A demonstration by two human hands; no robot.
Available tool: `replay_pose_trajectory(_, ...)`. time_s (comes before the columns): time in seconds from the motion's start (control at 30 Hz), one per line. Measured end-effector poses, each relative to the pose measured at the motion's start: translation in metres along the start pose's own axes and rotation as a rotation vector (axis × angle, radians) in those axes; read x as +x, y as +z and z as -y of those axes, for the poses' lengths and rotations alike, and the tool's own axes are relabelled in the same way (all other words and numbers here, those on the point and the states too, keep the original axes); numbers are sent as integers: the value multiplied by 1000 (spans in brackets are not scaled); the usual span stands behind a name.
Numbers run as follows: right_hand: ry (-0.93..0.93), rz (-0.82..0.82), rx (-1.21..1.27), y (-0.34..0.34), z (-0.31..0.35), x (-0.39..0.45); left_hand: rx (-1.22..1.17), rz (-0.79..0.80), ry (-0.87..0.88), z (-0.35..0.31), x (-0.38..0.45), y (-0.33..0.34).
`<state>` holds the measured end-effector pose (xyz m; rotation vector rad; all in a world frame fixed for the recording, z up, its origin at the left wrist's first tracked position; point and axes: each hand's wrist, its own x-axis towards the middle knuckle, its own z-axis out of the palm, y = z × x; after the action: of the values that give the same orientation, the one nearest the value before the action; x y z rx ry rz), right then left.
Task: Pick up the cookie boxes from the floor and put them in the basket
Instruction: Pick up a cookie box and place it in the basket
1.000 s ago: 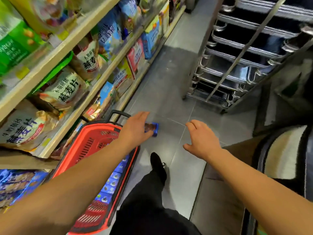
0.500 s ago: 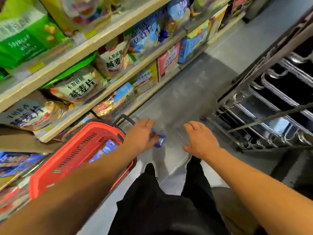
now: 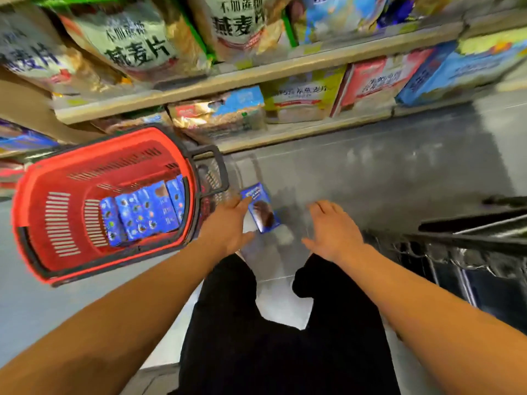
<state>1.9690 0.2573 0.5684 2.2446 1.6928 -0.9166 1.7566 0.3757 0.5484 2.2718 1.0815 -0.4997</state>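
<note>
Since half a second ago our view has swung down and toward the shelving, so the red basket now lies wide open to us at left, and our left hand has slid off the blue box enough to bare most of its face.

Nearest us are our dark trouser legs (image 3: 285, 337), with both bare forearms reaching out over them. Our left hand (image 3: 228, 223) is stretched flat, fingers straight, its fingertips (image 3: 247, 199) over the near edge of the cookie box (image 3: 261, 210); we cannot tell whether they touch it, and nothing is gripped. Our right hand (image 3: 332, 230) hovers just beside the box on the other side, fingers relaxed and spread, holding nothing. The box lies flat on the grey floor (image 3: 399, 172), between the two hands and just outside the basket's black handle (image 3: 212, 172).

To the left stands the red basket (image 3: 42, 223), and in its bottom we see a row of blue cookie boxes (image 3: 142, 212) packed side by side. So most of the job looks done: several boxes are in, and this single one is the only box we can see left on the floor. We judge that what remains is to close a hand on it, lift it and carry it the short way over the rim.

At right are the dark metal rails of a rack (image 3: 470, 235). Farthest off are the shelves (image 3: 285, 67) with oat bags and cereal boxes.
</note>
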Motion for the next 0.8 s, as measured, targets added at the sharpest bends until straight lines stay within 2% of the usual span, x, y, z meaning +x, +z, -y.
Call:
replay_pose_trajectory(0.2,-110,37,-46,85,-22,98,-11,-32,-55,42,71,93)
replay_pose_trajectory(0.5,-180,70,-127,270,-51,276,100,-25,-115,129,214,259)
replay_pose_trajectory(0.63,-143,146,-93,330,-57,339,99,-21,-55,162,277,305)
replay_pose_trajectory(0.8,-109,238,78,391,-62,381,314,3,40,181,319,340)
